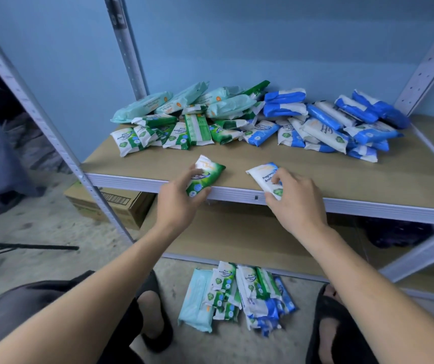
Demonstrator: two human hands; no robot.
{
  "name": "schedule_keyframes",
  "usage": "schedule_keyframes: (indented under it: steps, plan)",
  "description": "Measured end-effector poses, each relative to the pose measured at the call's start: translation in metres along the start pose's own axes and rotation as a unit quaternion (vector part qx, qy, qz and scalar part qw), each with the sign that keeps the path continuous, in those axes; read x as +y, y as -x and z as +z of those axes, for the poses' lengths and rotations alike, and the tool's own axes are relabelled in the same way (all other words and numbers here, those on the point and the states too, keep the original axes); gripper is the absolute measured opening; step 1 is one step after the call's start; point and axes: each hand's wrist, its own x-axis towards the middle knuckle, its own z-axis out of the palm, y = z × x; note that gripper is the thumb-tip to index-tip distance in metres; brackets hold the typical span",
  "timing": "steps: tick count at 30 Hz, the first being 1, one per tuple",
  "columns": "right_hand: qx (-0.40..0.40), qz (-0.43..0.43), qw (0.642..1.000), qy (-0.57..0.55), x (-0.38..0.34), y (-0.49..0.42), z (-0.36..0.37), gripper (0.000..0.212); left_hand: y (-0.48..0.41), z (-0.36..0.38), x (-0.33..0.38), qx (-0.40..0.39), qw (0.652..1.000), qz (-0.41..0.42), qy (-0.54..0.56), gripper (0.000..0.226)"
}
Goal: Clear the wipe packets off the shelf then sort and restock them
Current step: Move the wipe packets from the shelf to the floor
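Hands (176, 198) (293, 200) | glossy crinkled packets (205, 177) (267, 177) | fibreboard shelf (315, 177)

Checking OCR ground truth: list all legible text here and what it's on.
"Pine Antibacterial": green packet at the shelf pile's left end, last word blurred.
"Fragrance": blue packet in right hand; rest covered.
Mint packs: print blurred.
Cardboard box: barcode only.

A plain storeroom: a metal rack (53, 132) with a board shelf (289, 169) against a bare blue wall (237, 43), a cardboard box (110, 203) beneath the shelf on a rough concrete floor (53, 258).
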Motion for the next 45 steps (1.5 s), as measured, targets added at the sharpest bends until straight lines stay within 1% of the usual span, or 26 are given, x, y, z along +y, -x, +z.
schedule_keyframes:
  steps: [3,6,8,10,12,15,17,20,23,25,28,32,33,35,37,39,41,45]
  plan:
    - [0.022,-0.050,0.998,-0.032,-0.005,0.035,0.012,0.034,0.038,0.008,-0.009,0.045,0.997,0.019,0.057,0.042]
    - [0.037,-0.071,0.996,-0.048,-0.005,0.063,0.035,0.046,0.069,0.023,-0.019,0.072,0.993,0.027,0.090,0.043]
    - [0.060,-0.083,0.993,-0.059,0.000,0.076,0.051,0.048,0.084,0.031,-0.025,0.081,0.992,0.031,0.087,0.043]
    - [0.065,-0.091,0.991,-0.069,0.006,0.088,0.068,0.048,0.099,0.041,-0.033,0.068,0.995,0.025,0.067,0.044]
    - [0.035,-0.088,0.993,-0.074,0.015,0.100,0.085,0.049,0.115,0.053,-0.047,0.031,0.998,-0.002,0.049,0.044]
    - [-0.036,-0.073,0.995,-0.053,0.032,0.115,0.118,0.047,0.133,0.073,-0.071,-0.041,0.996,-0.076,0.026,0.043]
    - [-0.098,-0.032,0.994,-0.042,0.045,0.121,0.139,0.047,0.141,0.086,-0.088,-0.090,0.987,-0.130,0.016,0.043]
    - [-0.181,0.053,0.981,-0.039,0.061,0.122,0.167,0.049,0.148,0.107,-0.112,-0.151,0.969,-0.197,-0.003,0.044]
    - [-0.232,0.103,0.967,-0.030,0.072,0.119,0.198,0.049,0.148,0.127,-0.134,-0.180,0.953,-0.242,-0.033,0.043]
    - [-0.265,0.121,0.956,-0.027,0.076,0.115,0.220,0.049,0.146,0.139,-0.146,-0.199,0.945,-0.253,-0.050,0.039]
    - [-0.311,0.114,0.943,-0.013,0.076,0.110,0.253,0.048,0.140,0.156,-0.164,-0.206,0.937,-0.276,-0.059,0.036]
    - [-0.352,0.096,0.931,-0.008,0.074,0.106,0.291,0.046,0.130,0.178,-0.188,-0.201,0.921,-0.326,-0.064,0.034]
    - [-0.378,0.085,0.922,-0.007,0.073,0.107,0.298,0.046,0.129,0.182,-0.192,-0.202,0.919,-0.332,-0.067,0.034]
    - [-0.448,0.060,0.892,0.005,0.073,0.112,0.309,0.049,0.128,0.191,-0.200,-0.212,0.917,-0.330,-0.072,0.033]
    - [-0.491,0.046,0.870,0.017,0.077,0.119,0.316,0.054,0.131,0.199,-0.206,-0.251,0.912,-0.313,-0.079,0.036]
    - [-0.503,0.031,0.863,0.030,0.084,0.123,0.320,0.062,0.136,0.203,-0.216,-0.297,0.907,-0.285,-0.090,0.040]
    - [-0.501,0.005,0.864,0.049,0.090,0.127,0.320,0.068,0.143,0.204,-0.226,-0.327,0.907,-0.249,-0.090,0.045]
    - [-0.506,-0.012,0.859,0.072,0.094,0.136,0.321,0.076,0.156,0.202,-0.234,-0.332,0.910,-0.230,-0.096,0.047]
